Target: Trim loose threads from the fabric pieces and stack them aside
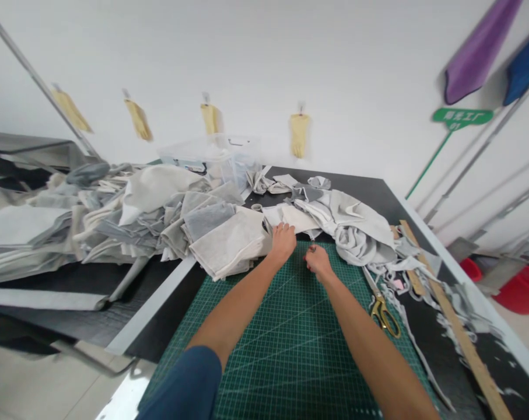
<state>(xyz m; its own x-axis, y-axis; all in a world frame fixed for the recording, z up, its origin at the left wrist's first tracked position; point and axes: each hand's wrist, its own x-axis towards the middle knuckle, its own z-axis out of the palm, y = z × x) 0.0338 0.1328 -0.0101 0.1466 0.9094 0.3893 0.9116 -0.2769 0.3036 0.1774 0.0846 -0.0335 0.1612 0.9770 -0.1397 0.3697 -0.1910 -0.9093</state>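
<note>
My left hand (284, 241) is closed on the edge of a pale cream fabric piece (300, 218) at the far end of the green cutting mat (286, 338). Close to its right, my right hand (318, 260) is closed around a small red-handled tool (307, 263), mostly hidden by the fingers. Its thin tip points toward the fabric; the exact kind cannot be made out. Left of my hands lies a stack of folded light grey cloths (229, 239). A crumpled heap of grey-white fabric (356, 219) sits to the right.
Gold-handled scissors (383, 312) lie on the mat's right edge. Beyond them are a long wooden ruler (461, 335) and fabric scraps. Large cloth piles (98, 204) cover the left side. A clear plastic bin (220, 154) stands at the back by the wall.
</note>
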